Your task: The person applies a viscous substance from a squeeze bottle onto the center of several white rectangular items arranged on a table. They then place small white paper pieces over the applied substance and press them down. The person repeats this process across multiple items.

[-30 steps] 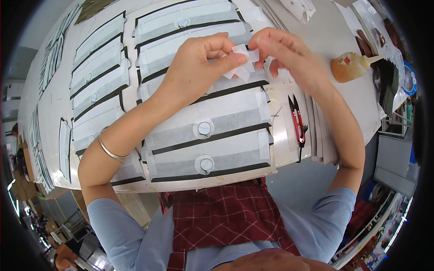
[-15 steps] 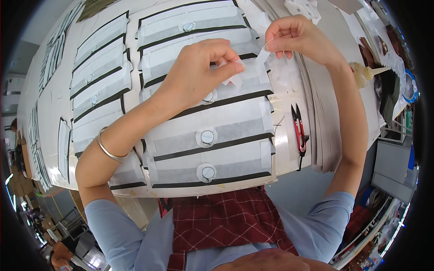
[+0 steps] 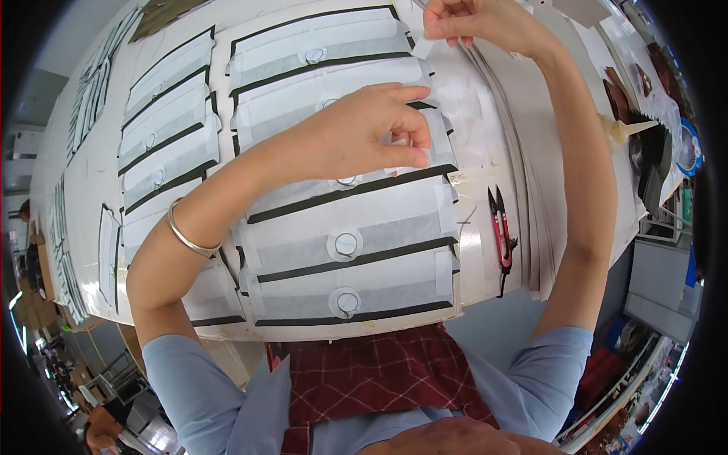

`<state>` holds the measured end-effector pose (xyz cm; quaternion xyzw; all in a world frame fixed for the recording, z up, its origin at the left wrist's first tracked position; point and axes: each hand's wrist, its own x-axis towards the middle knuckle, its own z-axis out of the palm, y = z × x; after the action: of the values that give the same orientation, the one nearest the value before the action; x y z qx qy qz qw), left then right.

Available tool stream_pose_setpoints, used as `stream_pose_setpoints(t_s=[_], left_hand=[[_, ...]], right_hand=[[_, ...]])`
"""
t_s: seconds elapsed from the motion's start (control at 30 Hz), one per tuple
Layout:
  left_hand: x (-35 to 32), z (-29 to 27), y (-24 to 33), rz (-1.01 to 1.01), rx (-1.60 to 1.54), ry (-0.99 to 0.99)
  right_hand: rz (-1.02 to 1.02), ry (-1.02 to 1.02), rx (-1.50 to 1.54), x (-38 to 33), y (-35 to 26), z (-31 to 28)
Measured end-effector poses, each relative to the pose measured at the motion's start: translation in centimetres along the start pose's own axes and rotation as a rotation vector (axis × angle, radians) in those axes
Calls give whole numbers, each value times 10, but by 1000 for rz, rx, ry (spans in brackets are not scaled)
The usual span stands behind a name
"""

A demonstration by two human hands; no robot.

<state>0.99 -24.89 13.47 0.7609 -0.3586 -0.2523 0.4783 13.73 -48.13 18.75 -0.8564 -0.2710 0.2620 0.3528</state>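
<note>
My left hand (image 3: 371, 133) is closed over the middle panels, with small white strips (image 3: 397, 144) pinched between thumb and fingers. Farther off at the upper right, my right hand (image 3: 485, 24) pinches a short white strip (image 3: 423, 48) at its fingertips, by the right end of the farthest panel (image 3: 326, 30). The panels in this column are white and grey with black edges, overlapping in a row. Several carry a round white patch (image 3: 346, 244) with a disc in its centre. My left forearm hides parts of the middle panels.
Red-handled thread snips (image 3: 501, 231) lie right of the panels. Stacked grey sheets (image 3: 531, 205) run along the right side, near a bottle with a pointed nozzle (image 3: 623, 130). More panels (image 3: 171, 98) form a second column at the left, with bundled strips (image 3: 95, 83) beyond.
My right hand has moved up and away with its white strip. My left hand has shifted right and slightly nearer, still pinching strips.
</note>
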Motion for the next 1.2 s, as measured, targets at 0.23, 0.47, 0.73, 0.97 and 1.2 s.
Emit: stream_pose_setpoints(t_s=[0.23,0.47,0.73,0.97,1.2], left_hand=[[2,-33,-13,-51,-24,110],[20,-47,-26,-115,0,31],[29,-46,-25,-86,-3,1],[30,-47,-23,-87,33,-9],[30,-48,-19,-113,41,-44]], right_hand=[[48,-231,-48,50,16,-8],[10,-257,-213,86,36,-6],[35,-261,-233,82,26,-7],[59,-242,-226,78,23,-7],[-10,-256,-161,83,33,-4]])
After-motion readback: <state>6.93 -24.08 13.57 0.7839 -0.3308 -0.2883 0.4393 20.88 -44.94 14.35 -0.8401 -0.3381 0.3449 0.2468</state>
